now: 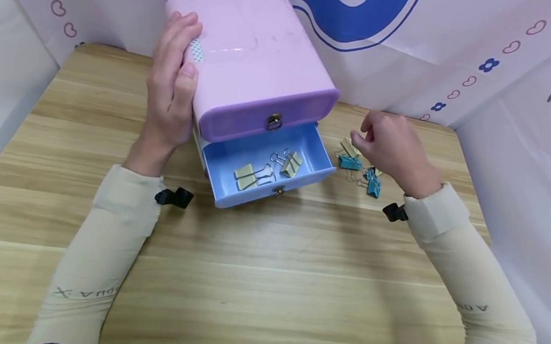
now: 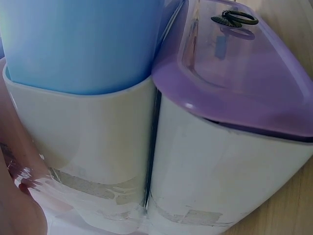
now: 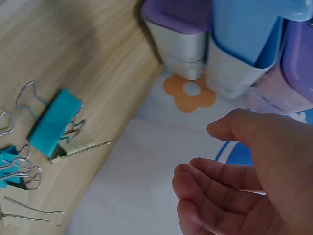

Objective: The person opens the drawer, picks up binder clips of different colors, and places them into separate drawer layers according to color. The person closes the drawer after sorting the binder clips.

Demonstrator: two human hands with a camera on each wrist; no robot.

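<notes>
A small drawer cabinet (image 1: 266, 47) with a pink top stands at the back of the table. My left hand (image 1: 171, 83) rests against its left side, fingers straight along the top edge. The middle blue drawer (image 1: 227, 199) is pulled out, and inside lie a cream binder clip (image 1: 244, 177) and a second cream binder clip (image 1: 292, 165). Right of the cabinet my right hand (image 1: 394, 149) hovers above a small group of teal and cream binder clips. Its fingers are loosely curled and hold nothing in the right wrist view, where a teal binder clip (image 3: 56, 122) lies nearby.
Above the blue drawer is a closed purple drawer (image 1: 240, 120) with a ring pull. A lower purple drawer (image 2: 244, 83) shows in the left wrist view. Behind the wooden table (image 1: 266, 290) hangs a white printed backdrop (image 1: 409, 80).
</notes>
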